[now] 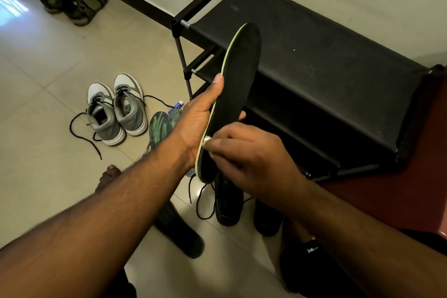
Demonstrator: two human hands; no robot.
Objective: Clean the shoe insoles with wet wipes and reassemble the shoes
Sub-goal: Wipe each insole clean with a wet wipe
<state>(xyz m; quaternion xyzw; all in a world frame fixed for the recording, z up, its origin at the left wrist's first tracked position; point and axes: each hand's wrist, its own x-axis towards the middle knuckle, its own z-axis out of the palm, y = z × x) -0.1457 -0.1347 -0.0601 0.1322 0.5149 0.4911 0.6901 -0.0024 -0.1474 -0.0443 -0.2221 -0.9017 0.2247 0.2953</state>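
My left hand [197, 123] grips a long black insole [235, 89] with a pale green edge, holding it tilted up over the floor, thumb on its edge. My right hand [244, 152] pinches a small white wet wipe [207, 139] against the insole's heel end. Below my hands a pair of black shoes [227, 203] with loose laces stands on the tiles. Two green patterned insoles [158, 128] lie on the floor behind my left wrist. Another dark insole [179, 232] lies on the floor under my left forearm.
A pair of grey and white sneakers [116, 109] with untied laces stands to the left. A black shoe rack [302, 63] fills the right side against the wall. Olive sandals [77, 0] lie at the far left corner. A small blue-white packet [177, 105] lies by the rack's leg.
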